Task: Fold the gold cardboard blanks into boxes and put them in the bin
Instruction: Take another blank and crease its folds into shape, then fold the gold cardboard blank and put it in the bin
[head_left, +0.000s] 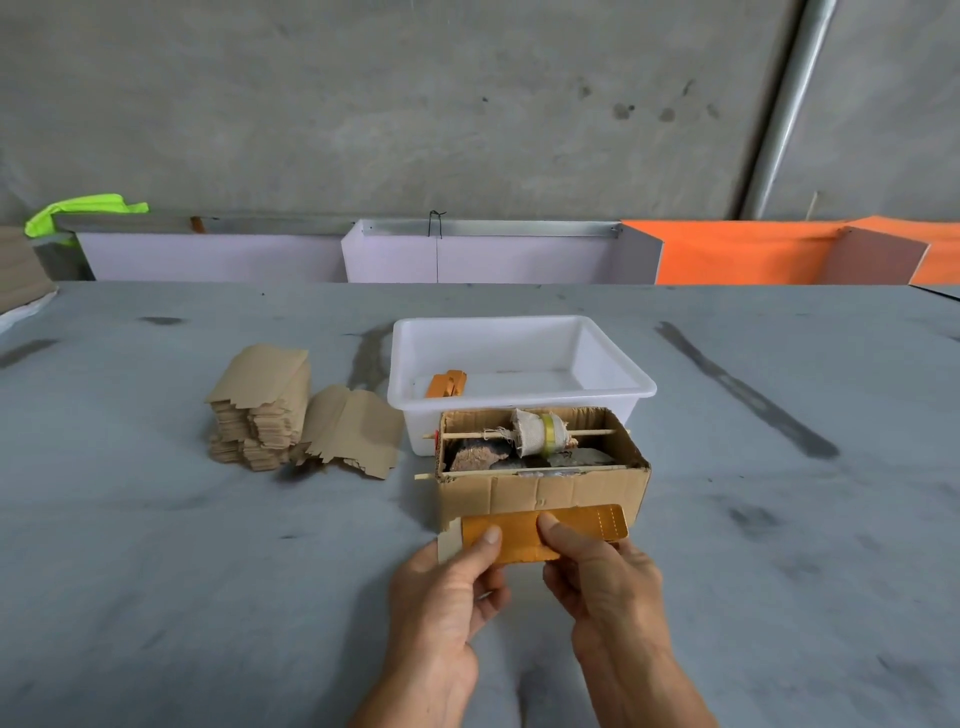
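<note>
Both hands (524, 571) pinch one gold blank (524, 535) between them — thumbs on top.

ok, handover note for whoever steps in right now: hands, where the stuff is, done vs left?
Left hand and right hand: both pinch one gold blank, thumbs on top, held in front of the open cardboard box.
White bin: behind that box, one folded gold box inside at its left end.
Stack of blanks: left of the bin, brown side up, a couple lying loose beside it.
Done: one box binned.
Left: fold the held blank, bin it, then work through the stack.
</note>
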